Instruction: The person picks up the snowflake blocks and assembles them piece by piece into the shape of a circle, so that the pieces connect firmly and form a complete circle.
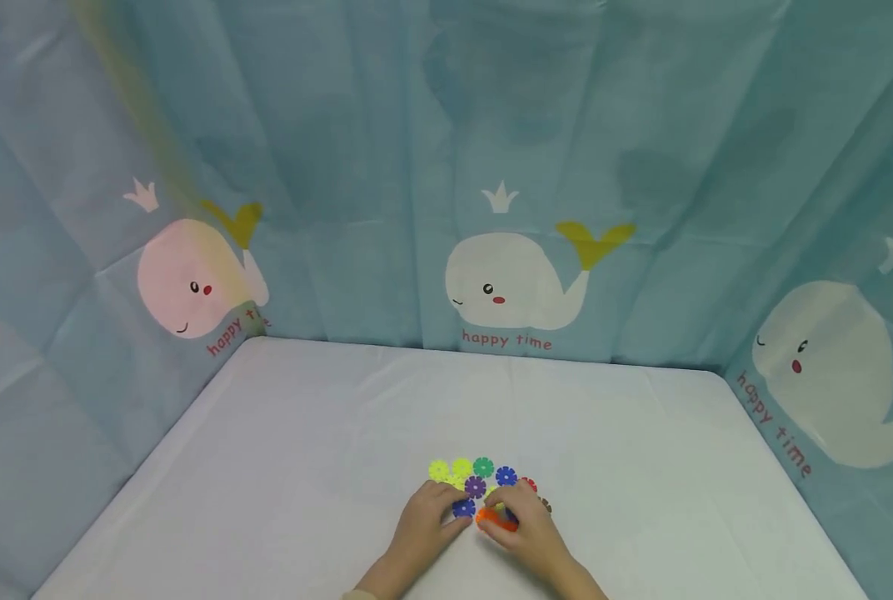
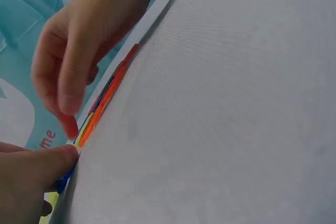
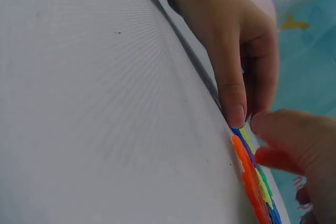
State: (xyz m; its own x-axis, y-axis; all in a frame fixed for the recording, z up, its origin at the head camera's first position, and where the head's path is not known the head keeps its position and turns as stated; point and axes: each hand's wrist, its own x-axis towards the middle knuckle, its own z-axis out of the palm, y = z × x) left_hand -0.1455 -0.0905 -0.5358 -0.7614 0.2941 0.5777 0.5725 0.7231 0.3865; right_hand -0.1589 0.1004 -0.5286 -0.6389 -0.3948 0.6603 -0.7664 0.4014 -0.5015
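Observation:
Several flat, notched plastic snowflake discs lie in a cluster on the white table. In the head view my left hand (image 1: 426, 518) has its thumb and index finger at opposite edges of a blue disc (image 1: 464, 508), pinching it at the table. A purple disc (image 1: 475, 487) lies just beyond. My right hand (image 1: 531, 531) hovers over the near right of the cluster, where orange discs (image 1: 497, 520) show below its fingers. The left wrist view has the right hand (image 2: 79, 51) above the discs with loosely bent fingers, nothing visible between them. It partly hides the discs there.
Yellow discs (image 1: 439, 471), a green disc (image 1: 483, 467), another blue disc (image 1: 506, 476) and a red disc (image 1: 530, 484) lie at the cluster's far side. A blue curtain (image 1: 356, 275) with printed whales borders the white table (image 1: 304, 450) at the back and both sides.

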